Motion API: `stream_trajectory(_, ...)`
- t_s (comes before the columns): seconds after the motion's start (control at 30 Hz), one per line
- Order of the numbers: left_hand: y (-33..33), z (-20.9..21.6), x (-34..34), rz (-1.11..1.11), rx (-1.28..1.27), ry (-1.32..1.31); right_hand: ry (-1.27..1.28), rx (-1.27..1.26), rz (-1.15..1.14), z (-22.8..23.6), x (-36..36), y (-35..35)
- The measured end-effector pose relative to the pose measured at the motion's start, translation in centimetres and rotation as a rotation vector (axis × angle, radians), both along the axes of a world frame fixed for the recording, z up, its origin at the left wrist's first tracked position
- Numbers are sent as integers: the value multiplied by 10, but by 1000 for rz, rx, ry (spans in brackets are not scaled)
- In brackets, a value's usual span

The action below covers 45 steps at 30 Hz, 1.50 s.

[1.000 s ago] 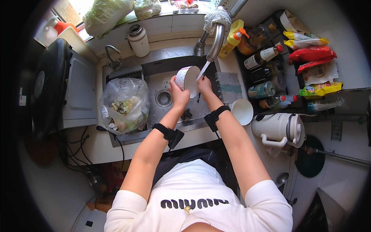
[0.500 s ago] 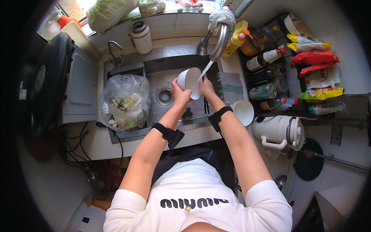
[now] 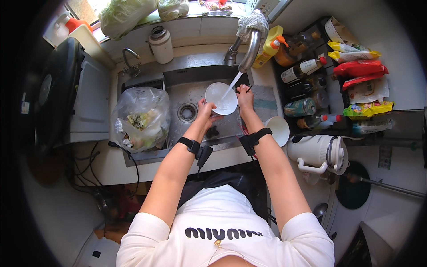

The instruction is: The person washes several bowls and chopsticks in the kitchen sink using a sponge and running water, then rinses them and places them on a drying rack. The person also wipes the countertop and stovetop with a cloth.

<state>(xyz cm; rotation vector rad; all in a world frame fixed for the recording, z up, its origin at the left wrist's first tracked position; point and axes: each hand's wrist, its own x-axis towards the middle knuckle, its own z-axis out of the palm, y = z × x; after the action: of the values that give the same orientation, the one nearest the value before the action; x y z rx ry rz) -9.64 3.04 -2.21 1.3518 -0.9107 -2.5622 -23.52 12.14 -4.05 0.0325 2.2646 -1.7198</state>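
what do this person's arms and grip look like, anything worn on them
Both arms are bare below short white sleeves. Each forearm wears a black strap carrying a boxy black unit with a thin dark cable. The left grip and right grip are ungloved.

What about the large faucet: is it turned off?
No, water streams from the large faucet into the bowl held in the left hand.
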Motion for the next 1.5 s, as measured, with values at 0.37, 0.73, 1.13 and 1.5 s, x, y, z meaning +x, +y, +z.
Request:
stream_trajectory(0.37,-6,-18,-42,64,159,-343,-68,-246,-15,48,10,15)
stream_trajectory(0.73,8,-9,-105,126,293,-339,-106,-367,-85,62,5,34)
stream_trajectory(1.13,-16,27,-116,291,609,-276,-120,-371,-104,72,7,43)
stream_trajectory(1.5,0,32,-112,135,421,-39,-78,-338,-118,66,17,44)
